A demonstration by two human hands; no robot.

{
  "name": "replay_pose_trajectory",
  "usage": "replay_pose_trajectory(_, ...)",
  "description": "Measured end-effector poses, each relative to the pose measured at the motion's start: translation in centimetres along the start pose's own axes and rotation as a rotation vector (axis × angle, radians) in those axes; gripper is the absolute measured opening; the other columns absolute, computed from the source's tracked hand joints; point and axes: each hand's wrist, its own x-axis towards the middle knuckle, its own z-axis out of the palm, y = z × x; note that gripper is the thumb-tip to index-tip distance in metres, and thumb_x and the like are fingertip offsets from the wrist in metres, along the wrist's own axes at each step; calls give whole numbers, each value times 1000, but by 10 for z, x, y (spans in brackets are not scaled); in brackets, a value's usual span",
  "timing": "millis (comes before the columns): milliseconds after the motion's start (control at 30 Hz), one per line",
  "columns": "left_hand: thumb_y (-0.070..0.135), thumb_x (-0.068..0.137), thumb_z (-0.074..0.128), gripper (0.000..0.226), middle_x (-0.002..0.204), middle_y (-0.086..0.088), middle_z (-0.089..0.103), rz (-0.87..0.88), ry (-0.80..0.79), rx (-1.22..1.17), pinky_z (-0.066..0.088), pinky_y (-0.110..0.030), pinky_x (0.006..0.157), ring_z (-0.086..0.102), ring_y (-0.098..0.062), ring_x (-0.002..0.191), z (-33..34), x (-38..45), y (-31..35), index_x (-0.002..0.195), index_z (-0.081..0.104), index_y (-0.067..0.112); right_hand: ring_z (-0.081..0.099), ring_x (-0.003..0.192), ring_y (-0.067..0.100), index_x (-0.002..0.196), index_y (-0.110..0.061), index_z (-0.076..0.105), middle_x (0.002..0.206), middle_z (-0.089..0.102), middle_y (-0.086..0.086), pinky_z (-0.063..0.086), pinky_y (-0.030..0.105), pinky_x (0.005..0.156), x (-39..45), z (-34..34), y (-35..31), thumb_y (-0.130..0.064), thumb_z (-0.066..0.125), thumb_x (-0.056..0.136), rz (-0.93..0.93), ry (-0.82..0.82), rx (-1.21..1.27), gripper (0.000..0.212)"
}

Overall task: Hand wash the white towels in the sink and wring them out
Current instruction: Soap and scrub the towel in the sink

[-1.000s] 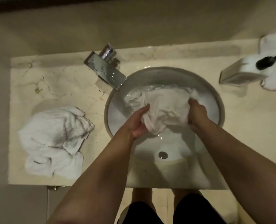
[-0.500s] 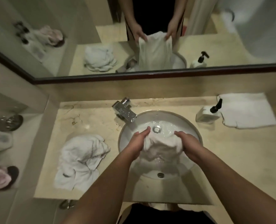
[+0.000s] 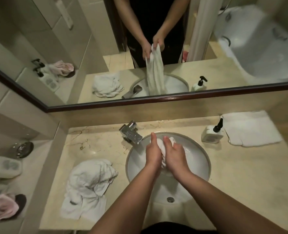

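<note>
Both my hands are over the round white ceramic sink [image 3: 202,159], holding one wet white towel [image 3: 162,146] bunched into a narrow roll between them. My left hand [image 3: 152,153] wraps its curled fingers around the left side of the roll, thumb pointing to the far rim. My right hand [image 3: 173,153] grips the right side, fingers closed tight over the cloth, touching the left hand. The towel sits above the far half of the bowl, just right of the square chrome tap [image 3: 131,133]. A crumpled heap of white towels [image 3: 87,186] lies on the beige marble tabletop [image 3: 241,174] to the left of the sink. On the far right, a white pump bottle with a black nozzle [image 3: 212,133] stands beside a folded white cloth [image 3: 251,129]. The wall mirror [image 3: 224,68] shows the towel hanging down long from my hands into the bowl.
</note>
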Motion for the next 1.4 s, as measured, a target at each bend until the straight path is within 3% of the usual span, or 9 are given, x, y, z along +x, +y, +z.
replay_pose_trajectory(200, 47, 96, 54, 48, 98, -19, 76, -121, 20, -164, 57, -42, 82, 73, -33, 92, 15, -2, -19, 102, 72, 3, 64, 79, 33, 67, -8, 59, 80, 68, 14, 42, 35, 68, 37, 7, -3, -45, 38, 104, 167, 203, -53, 57)
replay_pose_trajectory(400, 38, 101, 54, 39, 71, -7, 59, -82, 259, -109, 45, -33, 70, 55, -19, 62, 5, 16, -9, 75, 58, 9, 67, 92, 34, 77, -11, 56, 94, 69, 15, 49, 36, 78, 13, 18, 6, -42, 48, 100, 229, 48, -36, 40)
replay_pose_trajectory(533, 43, 101, 52, 42, 91, -15, 69, -89, 185, -131, 50, -32, 68, 66, -23, 74, 13, 12, -15, 92, 64, 4, 67, 83, 37, 66, -10, 55, 84, 70, 20, 50, 39, 73, 25, 10, 2, -40, 48, 98, 175, 73, -87, 45)
replay_pose_trajectory(667, 52, 86, 61, 53, 100, -21, 74, -88, 64, -117, 59, -41, 80, 73, -30, 88, 24, 7, -24, 105, 70, 3, 64, 68, 34, 65, -9, 56, 66, 63, 11, 52, 41, 67, 44, -6, -3, -32, 48, 98, 245, 104, 35, 41)
replay_pose_trajectory(800, 33, 101, 53, 31, 77, -8, 63, -62, 200, -159, 48, -25, 61, 61, -15, 61, 18, 21, -9, 80, 60, 11, 65, 73, 32, 69, -10, 59, 72, 66, 11, 45, 34, 65, 19, 3, 8, -37, 53, 96, 175, -49, -50, 39)
replay_pose_trajectory(967, 37, 89, 61, 29, 83, -15, 68, -78, 50, -149, 51, -35, 71, 66, -28, 75, 35, 6, -23, 90, 68, 8, 64, 72, 34, 64, -9, 57, 70, 65, 13, 47, 37, 64, 55, -18, -1, -29, 49, 95, 212, 73, -12, 38)
replay_pose_trajectory(1133, 26, 99, 55, 26, 74, -10, 63, -68, 215, -212, 49, -24, 59, 60, -18, 60, 27, 21, -17, 81, 64, 9, 67, 76, 31, 76, -5, 67, 78, 71, 13, 52, 36, 71, 30, -7, 9, -32, 56, 93, 142, -103, -81, 34)
replay_pose_trajectory(1267, 36, 89, 59, 29, 81, -15, 67, -95, 118, -217, 51, -31, 66, 66, -26, 72, 37, 9, -28, 91, 67, 7, 59, 65, 30, 59, -10, 55, 60, 60, 6, 41, 33, 59, 55, -22, 3, -26, 53, 93, 140, -36, -85, 37)
replay_pose_trajectory(1400, 24, 98, 53, 27, 58, -5, 64, -104, 178, -253, 44, -18, 45, 61, -15, 46, 34, 12, -25, 81, 64, 7, 64, 69, 30, 69, -6, 65, 66, 66, 7, 42, 30, 58, 47, -23, 6, -27, 55, 93, 121, -139, -133, 33)
